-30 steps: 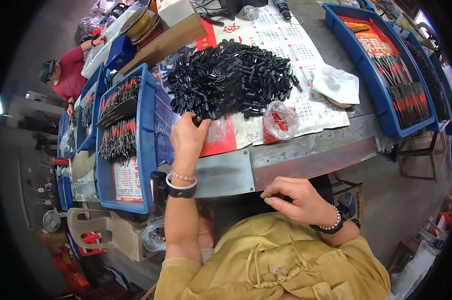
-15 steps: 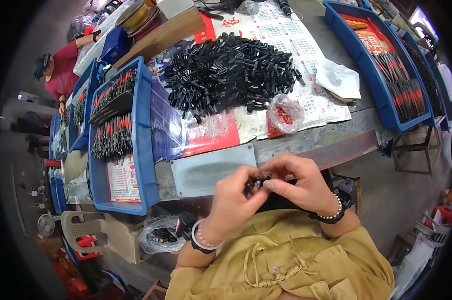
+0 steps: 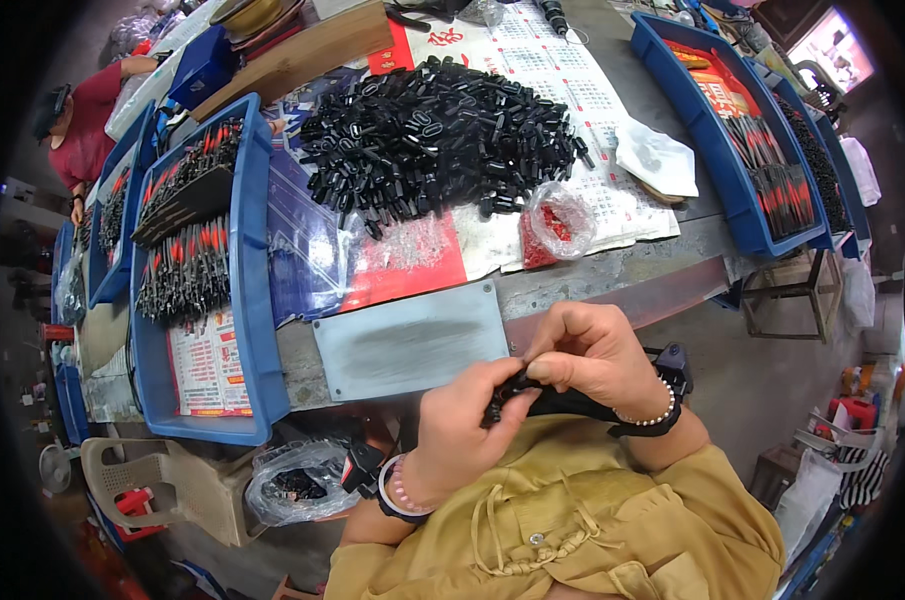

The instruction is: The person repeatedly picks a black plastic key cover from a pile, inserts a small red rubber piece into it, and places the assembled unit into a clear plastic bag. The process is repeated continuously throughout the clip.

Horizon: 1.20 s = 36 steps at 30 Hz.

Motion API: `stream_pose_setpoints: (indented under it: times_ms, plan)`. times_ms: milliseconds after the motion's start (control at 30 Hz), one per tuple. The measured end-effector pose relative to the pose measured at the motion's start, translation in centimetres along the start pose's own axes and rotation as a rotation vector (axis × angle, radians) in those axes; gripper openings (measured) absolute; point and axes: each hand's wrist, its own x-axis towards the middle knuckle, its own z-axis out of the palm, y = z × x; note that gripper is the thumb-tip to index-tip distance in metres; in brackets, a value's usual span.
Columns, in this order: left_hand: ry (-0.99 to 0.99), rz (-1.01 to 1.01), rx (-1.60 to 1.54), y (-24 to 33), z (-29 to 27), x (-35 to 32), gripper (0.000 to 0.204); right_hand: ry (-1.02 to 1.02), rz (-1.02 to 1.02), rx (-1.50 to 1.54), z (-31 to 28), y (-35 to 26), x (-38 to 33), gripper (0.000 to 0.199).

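Observation:
Just in front of my body, my left hand (image 3: 459, 418) is closed around small black parts (image 3: 495, 408); their exact shape is mostly hidden by the fingers. Thumb and forefinger of my right hand (image 3: 594, 352) pinch at the upper end of the black piece, touching my left fingertips. What the right fingers grip there is too small to make out. Beyond the hands a grey-blue metal plate (image 3: 412, 340) lies at the table's near edge. A big heap of glossy black oblong parts (image 3: 442, 135) is spread on printed paper farther back.
A clear plastic bag of tiny red pieces (image 3: 558, 222) lies right of the heap, near a white sheet (image 3: 657, 158). Blue trays (image 3: 257, 380) of black-and-red items stand left, another blue tray (image 3: 717, 150) right. A beige chair (image 3: 197, 485) is at lower left; a co-worker (image 3: 87, 110) is farther off.
The view has shifted, so the table appears farther left. My right fingers have closed together onto the black piece, and the left hand has tilted a little around it.

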Motion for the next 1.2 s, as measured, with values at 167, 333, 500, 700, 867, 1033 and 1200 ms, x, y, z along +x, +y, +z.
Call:
stream_pose_setpoints:
  times_ms: [167, 333, 500, 700, 867, 1033, 1200]
  plan:
    - [-0.073, -0.446, -0.492, -0.1, -1.6, -0.9, 0.024, 0.296, -0.280, -0.723, -3.4, -1.8, 2.4, 0.009]
    - [-0.057, -0.604, -0.856, -0.7, -2.2, -0.9, 0.027, 0.228, -0.219, -1.359, -6.7, -1.4, 6.4, 0.010]
    - [-0.063, -0.754, -0.951, -1.0, -2.8, -1.2, 0.027, 0.091, -0.199, -1.495, -7.1, -1.0, 7.9, 0.008]
    - [-0.062, -0.703, -1.031, -1.6, -2.7, -1.5, 0.025, 0.138, -0.185, -1.469, -6.9, -1.2, 8.2, 0.012]
    - [-0.107, -0.714, -1.064, -2.4, -2.2, -1.5, 0.024, 0.205, -0.162, -1.224, -6.6, -1.8, 7.2, 0.011]
    - [-0.137, -0.733, -1.042, -2.2, -2.0, -1.4, 0.025, 0.280, -0.196, -1.045, -5.9, -1.7, 6.8, 0.014]
    - [-0.169, -0.764, -1.023, -1.7, -2.0, -1.1, 0.026, 0.266, -0.190, -0.966, -6.2, -1.8, 6.5, 0.010]
